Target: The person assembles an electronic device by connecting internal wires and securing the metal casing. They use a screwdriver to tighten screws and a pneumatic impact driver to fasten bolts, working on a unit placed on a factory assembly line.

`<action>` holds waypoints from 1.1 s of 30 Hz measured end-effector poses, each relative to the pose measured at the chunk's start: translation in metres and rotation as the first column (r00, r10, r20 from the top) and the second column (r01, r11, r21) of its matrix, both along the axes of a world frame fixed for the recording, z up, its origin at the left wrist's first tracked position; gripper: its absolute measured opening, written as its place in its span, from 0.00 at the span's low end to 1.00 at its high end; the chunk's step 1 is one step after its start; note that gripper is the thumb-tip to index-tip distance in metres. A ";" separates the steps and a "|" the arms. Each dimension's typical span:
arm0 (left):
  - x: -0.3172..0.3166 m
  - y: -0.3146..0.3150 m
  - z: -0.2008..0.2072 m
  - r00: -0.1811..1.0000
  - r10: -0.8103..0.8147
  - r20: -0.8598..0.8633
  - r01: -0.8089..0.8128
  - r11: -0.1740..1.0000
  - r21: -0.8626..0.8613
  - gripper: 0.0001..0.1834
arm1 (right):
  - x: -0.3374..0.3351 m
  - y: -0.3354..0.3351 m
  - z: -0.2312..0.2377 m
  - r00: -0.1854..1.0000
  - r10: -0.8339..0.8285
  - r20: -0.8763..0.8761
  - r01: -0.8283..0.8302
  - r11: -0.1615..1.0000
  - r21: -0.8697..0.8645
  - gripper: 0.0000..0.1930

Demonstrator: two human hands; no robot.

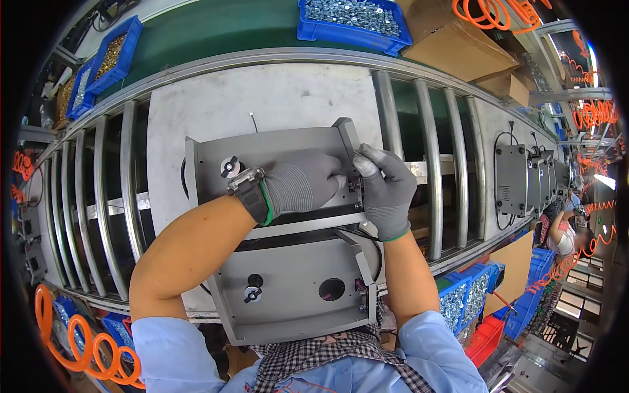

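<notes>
A grey sheet-metal housing (262, 145) lies open side up on the white board. My left hand (304, 183), in a grey glove, reaches inside it; its curled fingers are at the right side wall, and what they pinch is hidden. At the outer face of that wall is my gloved right hand (391, 190), thumb and forefinger drawn together by the wall's edge, on something too small to name. A black knob on a round silver disc (230, 167) sits in the housing's left part. Nearer me, a second grey housing (295, 281) holds a similar knob (252, 294) and a round hole.
Metal rollers (429, 164) flank the white board (314, 92). Beyond the rail are blue bins of small metal parts (354, 19) and a cardboard box (458, 49). More grey housings (512, 180) stand at right. Orange coiled hoses (85, 347) hang at lower left.
</notes>
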State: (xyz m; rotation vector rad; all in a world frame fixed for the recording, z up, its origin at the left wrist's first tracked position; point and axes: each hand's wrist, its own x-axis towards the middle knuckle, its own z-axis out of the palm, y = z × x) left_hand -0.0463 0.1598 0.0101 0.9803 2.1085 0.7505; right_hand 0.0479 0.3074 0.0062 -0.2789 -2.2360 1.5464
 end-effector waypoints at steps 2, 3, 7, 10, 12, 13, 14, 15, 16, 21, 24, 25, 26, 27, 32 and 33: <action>0.000 0.003 -0.001 0.995 0.050 0.083 -0.049 0.999 -0.017 0.17 | -0.001 0.002 0.000 1.000 0.004 0.000 -0.004 0.998 0.056 0.10; 0.001 0.004 -0.004 0.993 0.054 0.106 -0.053 0.999 -0.009 0.18 | -0.001 0.003 -0.002 1.000 0.002 -0.010 -0.001 0.998 0.070 0.10; 0.002 -0.003 -0.021 0.995 -0.089 -0.038 0.093 0.989 0.112 0.13 | -0.002 0.003 -0.008 1.000 -0.008 -0.024 0.010 0.996 0.092 0.10; 0.006 0.003 -0.025 0.982 -0.033 -0.186 0.073 0.975 0.211 0.12 | -0.002 0.002 -0.005 1.000 0.004 0.006 -0.004 0.998 0.056 0.10; 0.003 0.009 -0.016 0.987 -0.080 -0.136 0.093 0.991 0.097 0.12 | -0.001 0.001 -0.005 0.999 -0.018 0.030 0.016 0.999 0.049 0.10; 0.000 0.013 -0.010 0.989 -0.100 -0.113 0.106 0.993 0.045 0.11 | -0.001 0.002 -0.005 0.999 -0.030 0.039 0.028 0.998 0.050 0.11; -0.002 0.015 -0.007 0.987 -0.109 -0.116 0.109 0.994 -0.014 0.13 | -0.002 0.003 -0.004 0.998 -0.030 0.048 0.028 0.999 0.042 0.11; -0.005 0.018 -0.007 0.986 -0.118 -0.118 0.110 0.991 -0.073 0.15 | -0.004 0.003 -0.004 0.998 -0.031 0.058 0.029 0.999 0.035 0.11; -0.009 0.018 -0.006 0.985 -0.124 -0.119 0.107 0.985 -0.136 0.18 | -0.006 0.002 -0.008 0.997 -0.028 0.069 0.026 0.999 0.022 0.11; -0.005 0.002 0.021 0.953 0.020 -0.301 0.045 0.977 0.209 0.16 | 0.003 0.007 -0.014 0.986 -0.100 -0.136 0.103 0.995 0.009 0.15; 0.037 -0.014 0.045 0.915 -0.090 -0.393 0.220 0.928 0.302 0.12 | 0.048 0.000 -0.003 0.935 0.062 -0.349 0.007 0.981 0.192 0.14; 0.057 -0.027 0.041 0.904 -0.056 -0.424 0.228 0.901 0.368 0.10 | 0.066 -0.013 0.001 0.954 0.083 -0.289 -0.089 0.996 -0.008 0.12; 0.083 -0.044 0.042 0.924 -0.029 -0.381 0.180 0.912 0.368 0.10 | 0.081 -0.028 0.018 0.954 0.122 -0.274 -0.134 0.991 -0.025 0.10; 0.101 -0.047 0.044 0.936 -0.028 -0.350 0.171 0.906 0.386 0.10 | 0.095 -0.021 0.025 0.945 0.207 -0.251 -0.146 0.959 0.242 0.10; 0.154 -0.051 0.020 0.897 -0.273 -0.347 0.270 0.961 -0.059 0.07 | 0.151 -0.002 0.017 0.992 -0.097 0.077 0.095 0.995 0.024 0.14; 0.160 -0.046 0.019 0.889 -0.324 -0.323 0.294 0.946 -0.139 0.08 | 0.158 -0.002 0.017 0.976 -0.120 0.183 0.116 0.993 0.034 0.15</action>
